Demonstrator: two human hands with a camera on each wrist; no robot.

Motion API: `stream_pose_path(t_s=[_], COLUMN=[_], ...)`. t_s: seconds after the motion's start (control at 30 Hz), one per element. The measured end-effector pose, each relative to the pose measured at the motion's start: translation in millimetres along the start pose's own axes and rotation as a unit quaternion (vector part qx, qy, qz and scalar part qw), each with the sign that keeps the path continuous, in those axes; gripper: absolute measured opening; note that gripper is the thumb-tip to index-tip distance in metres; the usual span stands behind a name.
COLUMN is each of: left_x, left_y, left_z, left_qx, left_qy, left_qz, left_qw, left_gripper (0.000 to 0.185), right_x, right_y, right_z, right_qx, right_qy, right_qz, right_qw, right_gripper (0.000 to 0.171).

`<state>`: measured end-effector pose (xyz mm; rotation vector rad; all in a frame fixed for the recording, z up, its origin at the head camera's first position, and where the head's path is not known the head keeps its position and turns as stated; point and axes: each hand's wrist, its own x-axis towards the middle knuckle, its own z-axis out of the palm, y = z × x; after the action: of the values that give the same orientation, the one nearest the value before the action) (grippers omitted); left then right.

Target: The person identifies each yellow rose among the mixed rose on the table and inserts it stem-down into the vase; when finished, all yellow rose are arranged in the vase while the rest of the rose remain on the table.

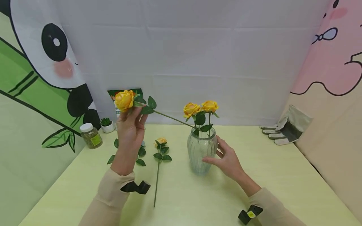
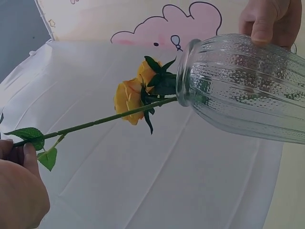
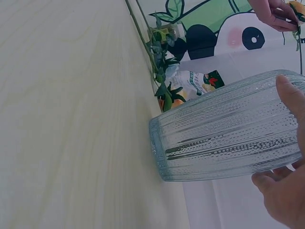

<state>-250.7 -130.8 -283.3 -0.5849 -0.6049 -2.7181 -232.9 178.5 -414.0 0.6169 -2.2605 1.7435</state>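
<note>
My left hand (image 1: 130, 131) pinches a yellow rose (image 1: 124, 100) by its green stem just under the bloom, raised above the table. The stem (image 2: 90, 124) slants down to the right, and its lower end reaches the mouth of a clear ribbed glass vase (image 1: 201, 153). Two other yellow roses (image 1: 191, 110) stand in the vase, with their blooms above the rim. With the thumb at the front and fingers round the far side, my right hand (image 1: 230, 161) holds the vase upright by its right side.
On the table lies another yellow rose (image 1: 157, 175), left of the vase. More leaves (image 1: 141, 152) show beside my left forearm. A white-lidded jar (image 1: 91, 136), a small potted plant (image 1: 106, 125) and a packet (image 1: 138, 92) stand at the back left. Gloves (image 1: 291, 127) lie at the back right.
</note>
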Motion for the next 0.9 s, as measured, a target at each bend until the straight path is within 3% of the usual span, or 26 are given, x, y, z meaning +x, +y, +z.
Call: stream_pose_path(t_s=[0.3, 0.6, 0.9], left_x=[9.2, 11.4, 17.1], left_y=[-17.7, -33.5, -46.4], left_z=[8.4, 4.2, 0.4], left_qx=[0.065, 0.081, 0.079], left_qy=[-0.008, -0.019, -0.003], left_qz=[0.011, -0.012, -0.04], left_qw=[0.9978, 0.9964, 0.996], left_gripper=[0.027, 0.023, 0.027], right_x=[1, 1, 1], right_y=[-2, -2, 0], right_z=[0, 0, -1], right_qx=[0.006, 0.002, 0.003], right_qy=[-0.004, -0.005, -0.007], right_qz=[-0.005, -0.006, -0.007], right_qw=[1.0, 1.0, 1.0], right_gripper=[0.093, 0.094, 0.094])
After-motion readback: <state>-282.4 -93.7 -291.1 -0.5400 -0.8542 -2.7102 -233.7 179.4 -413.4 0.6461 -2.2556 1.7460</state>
